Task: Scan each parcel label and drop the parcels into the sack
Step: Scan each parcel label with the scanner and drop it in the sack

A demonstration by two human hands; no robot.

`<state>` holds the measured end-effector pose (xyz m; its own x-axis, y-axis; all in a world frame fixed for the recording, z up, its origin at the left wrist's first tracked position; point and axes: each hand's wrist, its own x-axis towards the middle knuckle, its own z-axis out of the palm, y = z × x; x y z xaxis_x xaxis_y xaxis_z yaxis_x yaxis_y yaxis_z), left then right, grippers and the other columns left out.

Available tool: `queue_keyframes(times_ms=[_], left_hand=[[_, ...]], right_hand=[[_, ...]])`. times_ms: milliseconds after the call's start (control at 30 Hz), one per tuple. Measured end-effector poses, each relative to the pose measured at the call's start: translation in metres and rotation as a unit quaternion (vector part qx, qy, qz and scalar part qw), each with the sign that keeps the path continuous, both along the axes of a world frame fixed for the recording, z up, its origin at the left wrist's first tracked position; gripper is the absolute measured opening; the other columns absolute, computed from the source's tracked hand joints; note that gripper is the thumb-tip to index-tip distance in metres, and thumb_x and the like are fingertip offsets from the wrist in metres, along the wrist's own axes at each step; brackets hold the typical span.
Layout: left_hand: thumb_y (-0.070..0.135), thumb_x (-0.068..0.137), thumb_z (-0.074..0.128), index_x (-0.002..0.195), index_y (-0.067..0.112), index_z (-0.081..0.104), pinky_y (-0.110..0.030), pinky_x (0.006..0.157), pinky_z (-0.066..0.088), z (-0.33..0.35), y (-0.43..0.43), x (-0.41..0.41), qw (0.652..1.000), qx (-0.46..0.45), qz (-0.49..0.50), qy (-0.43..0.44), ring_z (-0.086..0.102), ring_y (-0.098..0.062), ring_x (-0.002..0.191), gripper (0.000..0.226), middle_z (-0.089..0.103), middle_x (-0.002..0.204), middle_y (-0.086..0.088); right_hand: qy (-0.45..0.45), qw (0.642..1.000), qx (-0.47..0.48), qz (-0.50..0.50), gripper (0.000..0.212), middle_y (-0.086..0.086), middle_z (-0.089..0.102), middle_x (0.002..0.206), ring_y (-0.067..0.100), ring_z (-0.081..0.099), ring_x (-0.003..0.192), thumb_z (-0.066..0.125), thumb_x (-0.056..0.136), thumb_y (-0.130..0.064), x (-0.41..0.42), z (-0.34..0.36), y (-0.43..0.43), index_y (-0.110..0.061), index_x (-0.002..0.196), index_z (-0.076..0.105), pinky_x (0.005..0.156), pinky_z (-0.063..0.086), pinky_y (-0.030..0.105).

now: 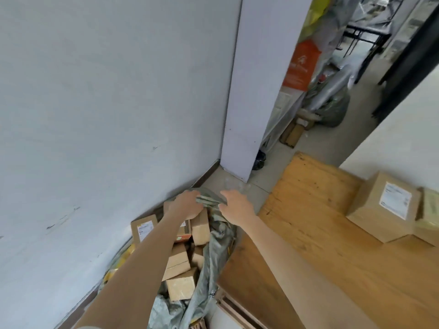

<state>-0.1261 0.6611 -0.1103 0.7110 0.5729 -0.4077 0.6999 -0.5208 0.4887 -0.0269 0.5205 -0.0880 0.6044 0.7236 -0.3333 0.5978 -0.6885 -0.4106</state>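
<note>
A grey-green sack (215, 255) lies open on the floor against the white wall, filled with several brown cardboard parcels (179, 261). One parcel (143, 228) at the sack's far left shows a white label. My left hand (187, 205) grips the bunched far rim of the sack. My right hand (236, 206) holds the same rim just to the right of it. A larger labelled parcel (383, 210) stands on the wooden table (320, 233) at the right. No scanner is in view.
A white pillar (251, 91) rises just beyond the sack. Behind it a cluttered aisle holds an orange sign (300, 66), bags and boxes. A second, greenish parcel (430, 210) sits at the table's right edge.
</note>
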Motion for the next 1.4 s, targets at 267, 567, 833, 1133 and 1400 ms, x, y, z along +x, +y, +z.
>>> queue_keyframes(times_ms=[267,567,833,1133,1400], left_hand=[[0.029,0.095,0.049,0.136,0.012,0.05,-0.038,0.105,0.04,0.029,-0.156,0.091,0.992,0.026,-0.12,0.006,0.047,-0.029,0.127,0.044,0.051,0.141,-0.01],[0.02,0.093,0.048,0.128,0.011,0.055,-0.042,0.104,0.042,0.042,-0.343,0.157,0.983,0.02,-0.184,-0.002,0.05,-0.028,0.121,0.037,0.054,0.134,-0.01],[0.029,0.095,0.05,0.145,0.013,0.037,-0.045,0.108,0.038,0.054,-0.408,0.212,0.966,0.057,-0.251,0.026,0.041,-0.029,0.132,0.054,0.041,0.147,-0.012],[0.026,0.091,0.054,0.153,0.023,0.011,-0.051,0.109,0.034,0.044,-0.426,0.275,0.968,0.047,-0.245,-0.007,0.024,-0.036,0.138,0.076,0.021,0.152,-0.014],[0.025,0.09,0.056,0.154,0.02,0.007,-0.051,0.108,0.034,0.029,-0.419,0.311,0.98,0.005,-0.191,-0.06,0.028,-0.035,0.138,0.08,0.027,0.152,-0.015]], right_hand=[[-0.042,0.995,0.021,-0.091,0.05,0.007,0.03,0.153,0.032,0.033,0.136,0.043,0.098,-0.035,0.071,0.026,-0.181,-0.026,0.146,0.034,0.107,0.034,0.05],[-0.042,0.987,0.022,-0.155,0.051,0.008,0.035,0.149,0.033,0.035,0.134,0.048,0.097,-0.032,0.134,0.036,-0.377,-0.024,0.145,0.036,0.105,0.04,0.051],[-0.02,0.975,0.035,-0.218,0.05,0.009,0.039,0.144,0.032,0.038,0.128,0.047,0.096,-0.029,0.167,0.028,-0.456,-0.027,0.144,0.036,0.101,0.043,0.048],[0.028,0.961,0.085,-0.263,0.06,0.012,0.046,0.136,0.03,0.052,0.118,0.052,0.093,-0.022,0.214,0.02,-0.469,-0.027,0.148,0.028,0.097,0.047,0.04],[0.066,0.956,0.1,-0.269,0.062,0.01,0.042,0.147,0.029,0.044,0.131,0.052,0.096,-0.025,0.251,0.008,-0.451,-0.024,0.151,0.024,0.104,0.038,0.035]])
